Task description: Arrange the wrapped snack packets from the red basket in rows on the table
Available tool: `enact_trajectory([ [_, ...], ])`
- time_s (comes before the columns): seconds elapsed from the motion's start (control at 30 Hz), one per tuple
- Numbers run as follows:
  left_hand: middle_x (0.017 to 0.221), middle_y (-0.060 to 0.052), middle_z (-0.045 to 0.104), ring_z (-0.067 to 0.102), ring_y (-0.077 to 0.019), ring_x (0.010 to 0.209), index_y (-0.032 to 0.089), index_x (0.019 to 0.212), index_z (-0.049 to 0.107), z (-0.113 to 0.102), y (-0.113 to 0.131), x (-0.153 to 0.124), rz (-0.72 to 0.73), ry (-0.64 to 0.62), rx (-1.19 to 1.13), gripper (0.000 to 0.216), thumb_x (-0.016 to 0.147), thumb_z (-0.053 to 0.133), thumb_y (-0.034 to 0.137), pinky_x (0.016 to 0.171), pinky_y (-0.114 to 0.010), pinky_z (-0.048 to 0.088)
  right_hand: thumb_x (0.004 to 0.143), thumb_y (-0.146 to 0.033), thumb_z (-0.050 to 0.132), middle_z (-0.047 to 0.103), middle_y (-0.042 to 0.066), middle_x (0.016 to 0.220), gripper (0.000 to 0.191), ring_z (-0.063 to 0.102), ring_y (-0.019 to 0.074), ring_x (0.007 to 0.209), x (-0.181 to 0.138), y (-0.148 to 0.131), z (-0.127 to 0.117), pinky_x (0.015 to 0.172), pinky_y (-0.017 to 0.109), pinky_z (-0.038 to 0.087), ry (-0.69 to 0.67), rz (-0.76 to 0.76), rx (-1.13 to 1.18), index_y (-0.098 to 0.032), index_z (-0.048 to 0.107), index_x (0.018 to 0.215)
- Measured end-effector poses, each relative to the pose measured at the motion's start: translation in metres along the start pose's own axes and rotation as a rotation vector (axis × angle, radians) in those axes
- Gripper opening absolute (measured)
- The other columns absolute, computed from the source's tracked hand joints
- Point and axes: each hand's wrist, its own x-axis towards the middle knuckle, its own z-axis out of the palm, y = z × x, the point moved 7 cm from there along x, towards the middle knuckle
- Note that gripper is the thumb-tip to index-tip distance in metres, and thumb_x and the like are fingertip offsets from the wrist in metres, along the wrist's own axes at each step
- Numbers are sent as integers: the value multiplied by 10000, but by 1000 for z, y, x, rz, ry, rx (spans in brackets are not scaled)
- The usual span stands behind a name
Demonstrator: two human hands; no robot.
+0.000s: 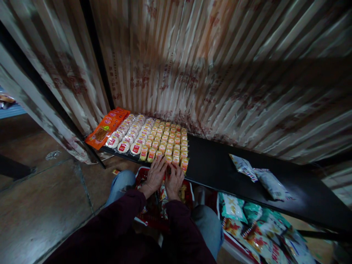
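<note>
Rows of small yellow snack packets (170,141) lie on a low black shelf (217,165). My left hand (156,175) rests with its fingers spread against the front packets of these rows. Right beside it, my right hand (173,179) has its fingers bent over the front edge of the same rows; what, if anything, they pinch is hidden. Left of the yellow packets lie rows of white packets with red labels (132,134), then orange packets (107,126) at the shelf's left end. A red box (154,209) sits under my hands, between my knees.
Two loose white packets (261,176) lie on the shelf's right part. Below at the right, a container holds several colourful snack bags (258,227). A corrugated metal wall (220,73) stands behind the shelf. Brown floor (41,190) lies to the left.
</note>
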Motion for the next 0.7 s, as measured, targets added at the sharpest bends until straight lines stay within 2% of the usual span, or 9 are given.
enact_trajectory([
  [0.17, 1511, -112, 426, 270, -235, 1464, 138, 1416, 441, 6, 1, 0, 28, -8, 91, 497, 925, 385, 86, 1190, -486, 293, 951, -383, 432, 419, 160, 1500, 460, 223, 347, 1430, 3, 9, -1, 1085, 601, 253, 43, 16, -138, -205, 538, 1361],
  [0.3, 1516, -98, 422, 318, -226, 1444, 158, 1408, 456, 6, 4, 0, 44, 10, 180, 478, 934, 409, 127, 1189, -469, 310, 954, -444, 402, 299, 158, 1573, 548, 73, 370, 1474, 7, 21, 5, 1104, 622, 208, -42, 75, -289, -182, 464, 1432],
  [0.47, 1516, -114, 418, 380, -217, 1412, 154, 1384, 485, 8, 6, 3, 42, 4, 230, 453, 937, 413, 137, 1176, -446, 329, 971, -458, 340, 282, 145, 1585, 572, 45, 360, 1482, 10, 26, 13, 1114, 582, 229, -130, 76, -335, -176, 418, 1463],
  [0.7, 1538, -96, 386, 329, -224, 1439, 166, 1386, 490, 9, 5, 6, 31, -10, 230, 447, 946, 412, 155, 1190, -473, 297, 982, -443, 308, 265, 145, 1592, 573, 14, 340, 1491, 10, 27, 17, 1126, 560, 225, -150, 61, -330, -161, 402, 1471],
])
